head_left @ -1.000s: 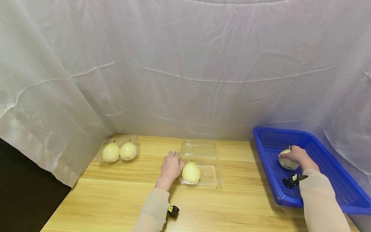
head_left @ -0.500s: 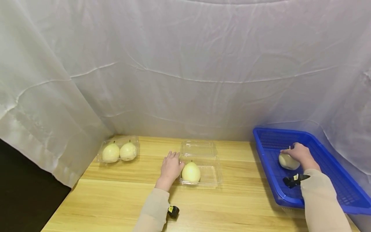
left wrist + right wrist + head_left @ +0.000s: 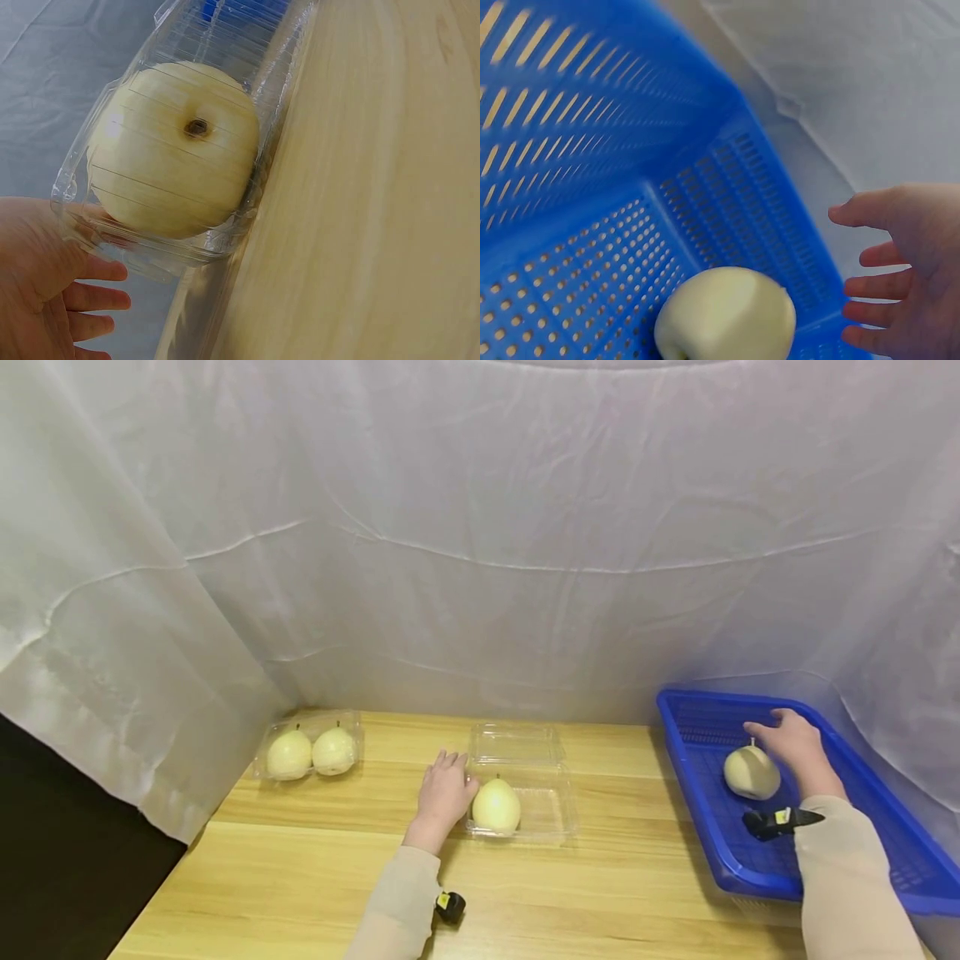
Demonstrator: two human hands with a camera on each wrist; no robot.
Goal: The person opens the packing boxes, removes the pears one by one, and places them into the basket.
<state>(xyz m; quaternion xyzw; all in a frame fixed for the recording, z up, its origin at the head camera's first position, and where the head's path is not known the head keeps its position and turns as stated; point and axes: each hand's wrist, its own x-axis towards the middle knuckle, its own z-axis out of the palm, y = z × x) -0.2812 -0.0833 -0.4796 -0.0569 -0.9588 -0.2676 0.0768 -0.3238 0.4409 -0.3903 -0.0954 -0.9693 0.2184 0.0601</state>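
Note:
My left hand [image 3: 442,789] is at the left end of an open clear plastic clamshell box [image 3: 546,810]. Its thumb touches the box's wall, and in the left wrist view the other fingers [image 3: 97,296] extend loosely outside. One pale yellow pear [image 3: 496,807] sits in the box's left half, its base visible through the ribbed plastic. Over the blue basket [image 3: 716,852] my right hand [image 3: 795,743] hovers with fingers spread, holding nothing. A pear [image 3: 752,772] lies just left of that hand, on the basket floor; the right wrist view shows a gap between them.
At the back left stands another clear box [image 3: 322,720] with two pears [image 3: 288,755] inside. The clamshell's lid [image 3: 516,743] is folded back towards the grey curtain [image 3: 487,643]. The basket is on the right of the wooden table [image 3: 315,877].
My right hand has let go of the pear in the basket and moved slightly right, away from it. The pear is now uncovered. My left hand stays in place.

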